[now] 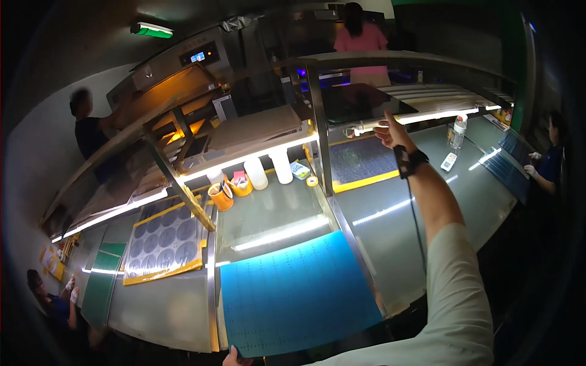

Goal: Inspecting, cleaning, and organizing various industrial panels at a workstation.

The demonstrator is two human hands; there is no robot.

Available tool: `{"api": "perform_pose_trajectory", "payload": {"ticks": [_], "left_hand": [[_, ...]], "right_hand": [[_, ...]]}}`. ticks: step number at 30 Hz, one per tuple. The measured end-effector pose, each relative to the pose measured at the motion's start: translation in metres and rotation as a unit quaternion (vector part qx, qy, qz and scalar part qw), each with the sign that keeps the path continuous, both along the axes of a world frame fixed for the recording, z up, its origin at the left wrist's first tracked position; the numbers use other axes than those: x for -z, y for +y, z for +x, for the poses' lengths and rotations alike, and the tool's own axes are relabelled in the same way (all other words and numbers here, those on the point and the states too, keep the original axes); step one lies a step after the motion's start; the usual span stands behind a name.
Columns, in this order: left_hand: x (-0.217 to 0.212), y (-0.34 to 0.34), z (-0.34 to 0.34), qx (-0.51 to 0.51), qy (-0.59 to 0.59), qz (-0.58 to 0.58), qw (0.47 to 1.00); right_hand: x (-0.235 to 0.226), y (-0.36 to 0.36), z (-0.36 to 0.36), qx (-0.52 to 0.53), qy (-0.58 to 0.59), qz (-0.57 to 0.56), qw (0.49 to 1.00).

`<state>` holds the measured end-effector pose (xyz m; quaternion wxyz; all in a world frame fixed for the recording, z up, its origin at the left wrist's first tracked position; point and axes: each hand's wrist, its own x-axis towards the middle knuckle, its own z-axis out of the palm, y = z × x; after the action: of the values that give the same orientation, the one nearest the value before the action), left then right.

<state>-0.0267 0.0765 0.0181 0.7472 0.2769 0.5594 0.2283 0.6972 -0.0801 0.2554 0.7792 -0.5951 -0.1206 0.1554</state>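
A large blue sheet (299, 293) with rows of small dark marks lies on the glass-topped table in front of me. At its near left corner is my left hand (237, 358), thumb on top of the edge; the rest of that hand is cut off by the lower rim of the picture. My right arm stretches far forward, a black band and cable at the wrist. Its hand (390, 131) is raised by the end of a lit tube lamp (366, 129) under the shelf, fingers apart with nothing visible in them. Whether it touches the lamp I cannot tell.
Metal posts (317, 116) hold a shelf over the table. White bottles (281, 166), an orange cup (220, 196) and a tape roll (312, 181) stand beneath. A yellow-edged circle-patterned sheet (163, 241) lies left; a clear bottle (458, 131) and white remote (448, 161) are right. Several people work around.
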Motion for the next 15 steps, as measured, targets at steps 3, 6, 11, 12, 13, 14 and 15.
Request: {"api": "perform_pose_trajectory", "payload": {"ticks": [3, 6, 11, 12, 13, 14, 15], "left_hand": [[-0.008, -0.009, -0.002, -0.009, -0.014, 0.017, 1.0], [-0.009, -0.008, 0.001, -0.001, -0.014, 0.027, 1.0], [0.002, -0.004, -0.009, -0.037, 0.0, 0.037, 0.999], [0.009, 0.001, -0.014, -0.025, 0.011, 0.028, 0.999], [0.019, 0.008, -0.017, -0.017, -0.029, 0.038, 0.999], [0.018, 0.009, -0.016, -0.007, -0.066, 0.044, 0.997], [0.018, 0.012, -0.01, -0.008, -0.102, 0.063, 0.993]], "right_hand": [[-0.006, 0.045, 0.032, 0.066, 0.014, -0.003, 0.998], [-0.002, 0.04, 0.046, 0.137, 0.036, 0.049, 0.989], [0.018, -0.056, -0.024, 0.066, 0.008, 0.151, 0.986], [0.018, -0.082, -0.056, 0.071, 0.019, 0.182, 0.981], [0.017, -0.116, -0.088, 0.071, 0.057, 0.233, 0.968], [0.026, -0.145, -0.116, 0.076, 0.096, 0.284, 0.951], [0.056, -0.192, -0.117, 0.042, 0.119, 0.276, 0.953]]}}
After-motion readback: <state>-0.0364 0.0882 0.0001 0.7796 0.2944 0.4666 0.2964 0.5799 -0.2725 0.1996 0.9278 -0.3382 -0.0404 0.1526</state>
